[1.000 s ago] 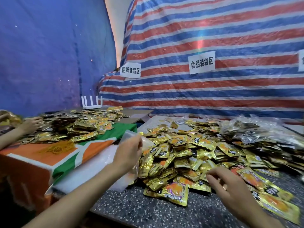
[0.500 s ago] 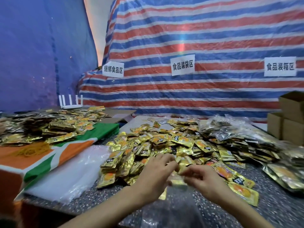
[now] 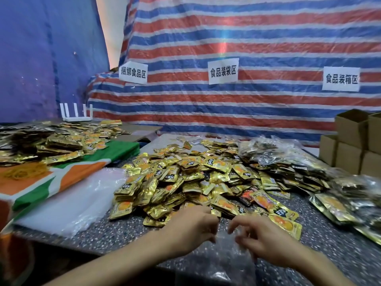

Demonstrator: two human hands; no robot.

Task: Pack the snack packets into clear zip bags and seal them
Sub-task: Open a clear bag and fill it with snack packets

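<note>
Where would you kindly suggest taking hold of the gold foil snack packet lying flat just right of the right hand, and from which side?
The gold foil snack packet lies flat with its near-right end free on the speckled table; its far end butts the pile. I would pinch that free short edge, coming from the near right.

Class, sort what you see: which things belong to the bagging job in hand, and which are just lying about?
In the job: heap of gold foil snack packets; clear plastic zip bag, held by left hand and right hand; flat stack of empty clear bags.
Lying about: brown cardboard boxes; white antenna router; orange-green cloth.
</note>
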